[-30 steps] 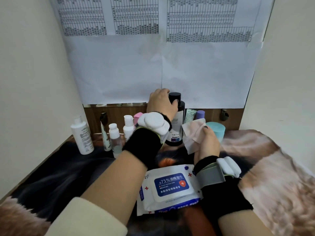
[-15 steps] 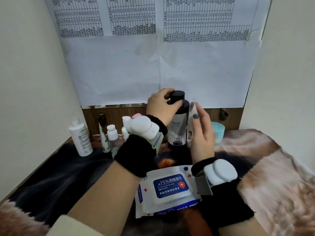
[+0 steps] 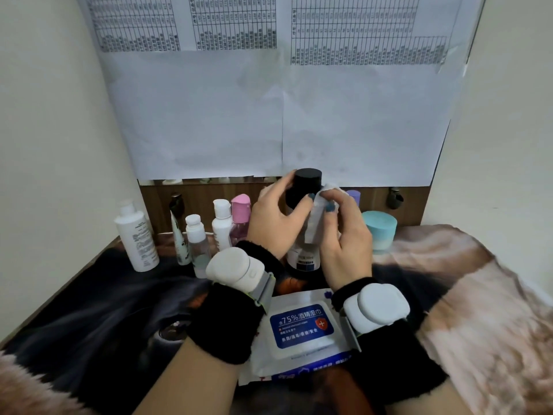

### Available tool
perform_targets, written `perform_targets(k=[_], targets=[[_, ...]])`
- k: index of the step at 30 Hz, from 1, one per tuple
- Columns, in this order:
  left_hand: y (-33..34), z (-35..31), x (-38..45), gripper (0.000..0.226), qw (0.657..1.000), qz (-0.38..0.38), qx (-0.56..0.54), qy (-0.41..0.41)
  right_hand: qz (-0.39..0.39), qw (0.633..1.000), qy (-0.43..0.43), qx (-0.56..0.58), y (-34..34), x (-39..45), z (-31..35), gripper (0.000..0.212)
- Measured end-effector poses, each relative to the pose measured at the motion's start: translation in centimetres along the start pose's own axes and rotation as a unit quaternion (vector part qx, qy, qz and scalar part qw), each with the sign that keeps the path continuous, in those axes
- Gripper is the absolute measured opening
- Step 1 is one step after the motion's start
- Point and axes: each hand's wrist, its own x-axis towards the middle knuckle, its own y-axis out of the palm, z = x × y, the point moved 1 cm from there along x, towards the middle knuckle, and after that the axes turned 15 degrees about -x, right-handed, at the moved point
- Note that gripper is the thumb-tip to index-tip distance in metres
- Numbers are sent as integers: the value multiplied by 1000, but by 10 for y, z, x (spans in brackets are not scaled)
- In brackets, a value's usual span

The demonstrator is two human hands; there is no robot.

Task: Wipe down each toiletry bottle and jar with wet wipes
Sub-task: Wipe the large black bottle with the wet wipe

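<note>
Black-capped bottle (image 3: 302,190) stands upright, left hand (image 3: 273,218) curled in a grip round it, right hand (image 3: 344,235) pinching a wet wipe (image 3: 318,217) against its side.

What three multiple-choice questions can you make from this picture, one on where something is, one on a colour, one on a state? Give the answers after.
1. Where does the pack of wet wipes lie?
A. Against the back wall
B. Near the camera, between the two wrists
C. On top of the blue jar

2. What colour is the cap of the bottle being wiped?
A. Black
B. Pink
C. White

3. What is the right hand doing?
A. Resting flat on the blanket
B. Pulling a fresh wipe from the pack
C. Pressing a white wipe against the bottle

Answers:
1. B, the pack sits in front of the row of bottles, below both hands.
2. A, the cap above the left hand is black.
3. C, the fingers hold the wipe on the bottle's side while the left hand grips its neck.
</note>
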Motion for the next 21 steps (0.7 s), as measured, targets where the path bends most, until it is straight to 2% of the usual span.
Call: perform_targets(k=[4, 7, 12, 17, 21], targets=[[-2, -1, -1, 54, 999, 31, 23, 3, -11, 999, -39, -24, -1, -2, 1, 27], [2, -7, -3, 52, 998, 45, 38, 39, -21, 999, -30, -25, 0, -1, 0, 31], [-2, -8, -1, 46, 998, 1, 8, 62, -28, 999, 25, -21, -2, 2, -7, 32], [-6, -9, 1, 36, 998, 4, 10, 64, -23, 1000, 14, -13, -1, 1, -4, 30], [-5, -9, 1, 31, 998, -33, -9, 56, -41, 998, -35, -26, -3, 0, 0, 18]])
